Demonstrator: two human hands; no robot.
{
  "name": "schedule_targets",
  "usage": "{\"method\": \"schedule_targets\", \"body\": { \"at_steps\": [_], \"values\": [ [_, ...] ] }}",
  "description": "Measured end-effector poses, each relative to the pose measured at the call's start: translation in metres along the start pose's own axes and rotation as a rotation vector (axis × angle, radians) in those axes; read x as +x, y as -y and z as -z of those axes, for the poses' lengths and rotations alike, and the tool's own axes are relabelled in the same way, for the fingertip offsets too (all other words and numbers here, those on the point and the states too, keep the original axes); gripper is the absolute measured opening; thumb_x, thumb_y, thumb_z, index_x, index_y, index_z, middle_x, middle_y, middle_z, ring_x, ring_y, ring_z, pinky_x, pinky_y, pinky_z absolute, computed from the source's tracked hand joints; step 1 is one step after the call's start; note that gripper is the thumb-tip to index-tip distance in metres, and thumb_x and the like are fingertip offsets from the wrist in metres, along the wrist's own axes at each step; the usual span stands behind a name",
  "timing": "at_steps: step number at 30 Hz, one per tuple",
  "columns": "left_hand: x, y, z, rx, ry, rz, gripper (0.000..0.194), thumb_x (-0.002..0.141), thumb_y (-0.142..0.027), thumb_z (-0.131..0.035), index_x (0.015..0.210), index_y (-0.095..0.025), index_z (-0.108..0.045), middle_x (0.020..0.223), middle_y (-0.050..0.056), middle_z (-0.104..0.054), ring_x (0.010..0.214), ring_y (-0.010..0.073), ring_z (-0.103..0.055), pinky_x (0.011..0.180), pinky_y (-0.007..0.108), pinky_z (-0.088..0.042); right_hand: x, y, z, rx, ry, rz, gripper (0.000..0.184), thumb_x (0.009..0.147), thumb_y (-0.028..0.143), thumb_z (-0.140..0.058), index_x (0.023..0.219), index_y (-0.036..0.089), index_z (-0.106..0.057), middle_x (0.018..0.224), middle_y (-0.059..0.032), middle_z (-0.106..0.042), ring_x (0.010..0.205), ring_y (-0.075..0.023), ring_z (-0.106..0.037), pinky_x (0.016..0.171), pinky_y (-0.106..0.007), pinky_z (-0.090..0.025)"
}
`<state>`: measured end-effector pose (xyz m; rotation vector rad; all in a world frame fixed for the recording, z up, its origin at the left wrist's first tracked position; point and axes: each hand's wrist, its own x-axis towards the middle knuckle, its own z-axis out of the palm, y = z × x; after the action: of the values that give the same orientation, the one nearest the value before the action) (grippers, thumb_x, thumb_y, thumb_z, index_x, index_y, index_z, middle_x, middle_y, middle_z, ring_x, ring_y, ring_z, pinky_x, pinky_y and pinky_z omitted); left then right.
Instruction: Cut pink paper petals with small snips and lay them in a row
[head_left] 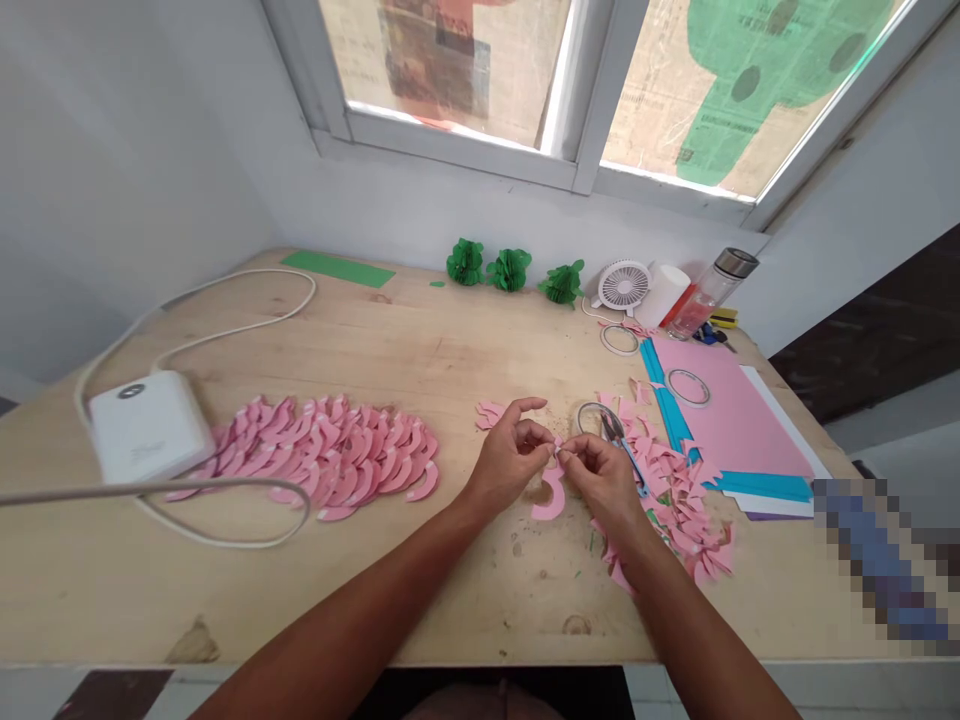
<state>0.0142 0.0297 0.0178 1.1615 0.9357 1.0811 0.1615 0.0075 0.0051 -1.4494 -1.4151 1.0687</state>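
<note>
A curved pink paper piece [553, 500] hangs below my fingertips, over the wooden table [450, 590]. My left hand [511, 452] pinches its top end between thumb and forefinger, the other fingers loosely bent. Right beside it, my right hand [604, 485] is closed on the same top end, fingertips almost touching the left ones. What exactly lies between the fingertips is too small to make out. Scissors [636, 465] lie just beyond my right hand, partly over a tape roll [581, 412]. Pink paper scraps [686, 500] surround that hand's right side.
At left, a heap of curved pink pieces [352, 450] lies near a white power bank [150, 425] with a looping cable [247, 484]. Green paper ornaments [508, 270], a small fan [625, 287] and a bottle [709, 295] stand along the wall. Coloured sheets [750, 420] lie right.
</note>
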Motion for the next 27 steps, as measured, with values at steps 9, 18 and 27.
{"method": "schedule_targets", "body": {
  "at_steps": [9, 18, 27],
  "values": [
    [-0.0001, 0.005, 0.0029, 0.045, 0.011, -0.034, 0.048, 0.069, -0.015, -0.057, 0.115, -0.018, -0.044, 0.069, -0.003, -0.061, 0.06, 0.0105, -0.057, 0.057, 0.023, -0.046, -0.0006, -0.0012, 0.0001, -0.025, -0.006, 0.012, 0.021, 0.074, 0.038, -0.057, 0.074, 0.017, -0.058, 0.051, 0.0054, -0.042, 0.043, -0.0073, -0.032, 0.041, -0.02, -0.022],
    [-0.0031, 0.0018, 0.0018, 0.285, 0.013, -0.117, 0.045, 0.071, -0.011, -0.052, 0.115, -0.019, -0.045, 0.071, -0.002, -0.061, 0.062, 0.0103, -0.057, 0.061, 0.023, -0.046, -0.002, -0.001, -0.0001, -0.1, -0.03, 0.045, 0.02, 0.075, 0.036, -0.056, 0.074, 0.016, -0.059, 0.05, 0.006, -0.04, 0.044, -0.007, -0.031, 0.042, -0.02, -0.022],
    [-0.0035, 0.0012, 0.0032, 0.342, 0.06, -0.13, 0.046, 0.071, -0.012, -0.049, 0.116, -0.019, -0.045, 0.074, -0.001, -0.062, 0.066, 0.0114, -0.058, 0.065, 0.024, -0.046, -0.0007, -0.0027, -0.0002, -0.109, -0.036, 0.038, 0.019, 0.074, 0.035, -0.057, 0.073, 0.017, -0.059, 0.049, 0.0061, -0.04, 0.043, -0.0071, -0.033, 0.042, -0.02, -0.023]
  ]
}}
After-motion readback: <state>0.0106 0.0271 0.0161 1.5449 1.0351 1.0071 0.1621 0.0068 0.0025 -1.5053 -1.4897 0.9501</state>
